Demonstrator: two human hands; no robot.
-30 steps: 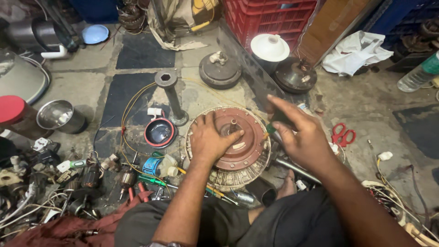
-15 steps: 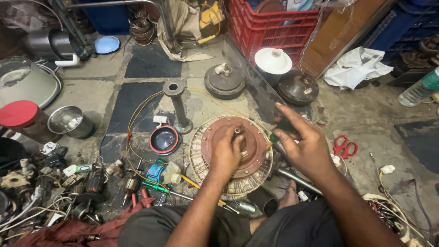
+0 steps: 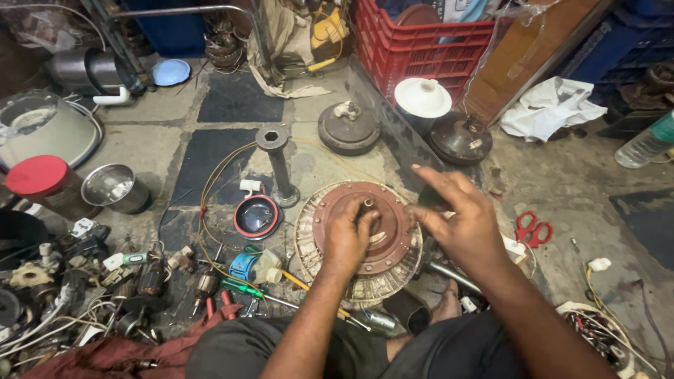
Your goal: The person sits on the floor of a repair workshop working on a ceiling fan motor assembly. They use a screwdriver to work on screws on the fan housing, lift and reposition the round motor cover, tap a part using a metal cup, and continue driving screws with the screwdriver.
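Gripping the shaft (image 3: 367, 205) at the centre of the motor (image 3: 361, 242) on the floor, the left hand (image 3: 349, 235) has its fingers clamped round it; the right hand (image 3: 465, 224) is spread at the rim. The motor should be braced firmly while the shaft is worked.

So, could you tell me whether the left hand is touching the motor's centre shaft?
Touching: the head view shows the left hand with fingers closed round the shaft.

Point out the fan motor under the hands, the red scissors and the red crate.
fan motor (image 3: 393, 242), head view, on its reddish-brown cover plate.
red scissors (image 3: 533, 230), head view, on the handle loops.
red crate (image 3: 421, 45), head view, on its front lattice wall.
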